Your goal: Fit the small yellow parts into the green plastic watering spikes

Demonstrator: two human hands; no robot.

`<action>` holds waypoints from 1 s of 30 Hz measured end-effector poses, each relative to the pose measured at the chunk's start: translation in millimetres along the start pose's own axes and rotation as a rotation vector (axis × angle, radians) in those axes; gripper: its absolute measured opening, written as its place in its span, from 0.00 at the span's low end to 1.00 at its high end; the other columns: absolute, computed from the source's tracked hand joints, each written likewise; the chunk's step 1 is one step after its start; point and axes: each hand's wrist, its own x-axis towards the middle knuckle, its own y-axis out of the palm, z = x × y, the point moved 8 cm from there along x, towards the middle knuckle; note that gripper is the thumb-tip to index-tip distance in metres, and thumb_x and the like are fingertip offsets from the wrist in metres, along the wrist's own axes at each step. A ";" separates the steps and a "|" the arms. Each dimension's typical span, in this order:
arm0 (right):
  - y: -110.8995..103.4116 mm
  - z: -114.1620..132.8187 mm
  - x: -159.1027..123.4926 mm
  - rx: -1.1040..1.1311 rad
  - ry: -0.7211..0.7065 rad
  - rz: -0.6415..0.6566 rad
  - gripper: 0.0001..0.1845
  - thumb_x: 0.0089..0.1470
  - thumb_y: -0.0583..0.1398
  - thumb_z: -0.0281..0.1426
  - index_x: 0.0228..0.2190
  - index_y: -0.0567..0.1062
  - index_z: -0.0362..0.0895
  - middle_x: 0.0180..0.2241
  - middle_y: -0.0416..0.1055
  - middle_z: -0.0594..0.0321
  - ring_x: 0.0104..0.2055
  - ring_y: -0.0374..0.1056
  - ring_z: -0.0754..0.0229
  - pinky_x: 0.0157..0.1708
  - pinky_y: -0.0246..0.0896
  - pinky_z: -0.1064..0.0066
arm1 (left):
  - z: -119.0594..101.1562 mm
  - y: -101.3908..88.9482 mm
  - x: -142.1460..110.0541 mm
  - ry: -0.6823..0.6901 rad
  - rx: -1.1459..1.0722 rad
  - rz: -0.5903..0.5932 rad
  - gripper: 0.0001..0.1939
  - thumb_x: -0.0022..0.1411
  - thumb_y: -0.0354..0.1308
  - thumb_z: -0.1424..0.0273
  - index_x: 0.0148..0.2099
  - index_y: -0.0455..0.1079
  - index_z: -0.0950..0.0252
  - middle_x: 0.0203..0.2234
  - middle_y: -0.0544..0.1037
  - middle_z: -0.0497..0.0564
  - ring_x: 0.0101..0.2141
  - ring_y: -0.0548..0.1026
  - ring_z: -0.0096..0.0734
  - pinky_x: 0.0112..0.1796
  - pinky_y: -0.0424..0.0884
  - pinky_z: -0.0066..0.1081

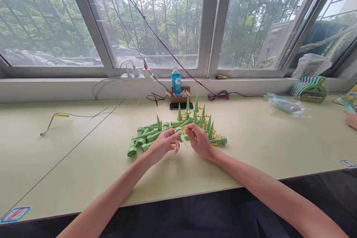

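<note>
Windows above a pale table

At your twelve o'clock, daylight fills barred windows (156, 22) in grey frames, with leafy trees (245, 18) outside. Below them a white sill (251, 83) runs across. Your pale yellow-green table (264, 134) meets the wall (55, 91), a seam crossing its top toward seven o'clock.

On the pale-green flat tabletop (251, 148), green tapered plastic spikes (147, 130) lie in a central heap, small yellow plastic pegs (219, 137) among those at its right. Behind the heap is a black flat rectangular slab (181, 106), then an open brown cardboard box (180, 99) holding a blue cylindrical plastic bottle (176, 81). A thin white plastic-coated cable (83, 115) lies left, a crumpled clear plastic bag (287, 105) right.
</note>
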 end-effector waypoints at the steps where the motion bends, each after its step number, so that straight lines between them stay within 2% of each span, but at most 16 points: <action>1: 0.4 -0.2 0.1 0.003 0.002 0.003 0.11 0.67 0.49 0.34 0.31 0.63 0.45 0.25 0.60 0.68 0.22 0.53 0.66 0.24 0.51 0.73 | -1.3 -0.8 -0.2 0.021 0.004 -0.009 0.17 0.58 0.65 0.61 0.36 0.60 0.64 0.24 0.71 0.44 0.19 0.68 0.20 0.19 0.67 0.23; 5: 1.0 -0.7 0.1 0.013 0.003 0.009 0.10 0.66 0.50 0.33 0.31 0.63 0.45 0.25 0.60 0.68 0.23 0.53 0.66 0.25 0.52 0.74 | -6.5 -3.1 -2.3 0.083 0.074 -0.055 0.18 0.56 0.66 0.61 0.39 0.60 0.63 0.22 0.68 0.42 0.20 0.70 0.23 0.20 0.67 0.25; 13: 2.0 -3.0 0.0 0.004 0.034 0.021 0.10 0.66 0.50 0.33 0.31 0.63 0.45 0.26 0.62 0.67 0.24 0.56 0.65 0.26 0.54 0.73 | -19.5 -5.0 -8.3 0.254 0.394 -0.161 0.19 0.57 0.64 0.61 0.45 0.60 0.62 0.20 0.67 0.40 0.19 0.69 0.24 0.21 0.65 0.26; 19: 2.2 -1.7 -0.3 -0.003 0.029 0.019 0.10 0.66 0.50 0.34 0.31 0.64 0.45 0.26 0.62 0.66 0.24 0.56 0.64 0.26 0.53 0.73 | -33.0 -1.9 -16.8 0.432 0.623 -0.264 0.15 0.58 0.63 0.64 0.44 0.63 0.60 0.28 0.69 0.45 0.22 0.69 0.24 0.24 0.67 0.26; 22: 2.4 -1.2 -0.1 -0.005 0.038 0.019 0.11 0.66 0.50 0.35 0.31 0.64 0.45 0.25 0.62 0.66 0.24 0.56 0.64 0.26 0.54 0.73 | -40.2 1.1 -22.4 0.497 0.684 -0.316 0.14 0.57 0.63 0.64 0.43 0.65 0.60 0.28 0.70 0.45 0.22 0.69 0.24 0.24 0.66 0.26; 27: 1.9 -0.7 0.2 0.000 0.043 0.017 0.11 0.66 0.50 0.35 0.31 0.64 0.45 0.24 0.61 0.67 0.23 0.55 0.65 0.25 0.53 0.73 | -41.6 3.7 -23.9 0.517 0.711 -0.306 0.12 0.59 0.62 0.64 0.44 0.67 0.59 0.28 0.71 0.45 0.22 0.68 0.23 0.25 0.66 0.26; 30: 1.5 -0.2 0.0 0.010 0.036 0.021 0.11 0.66 0.50 0.34 0.31 0.63 0.45 0.24 0.60 0.67 0.23 0.54 0.65 0.25 0.52 0.73 | -41.6 5.0 -23.7 0.539 0.748 -0.284 0.10 0.60 0.60 0.65 0.44 0.67 0.60 0.33 0.73 0.48 0.24 0.70 0.23 0.25 0.67 0.25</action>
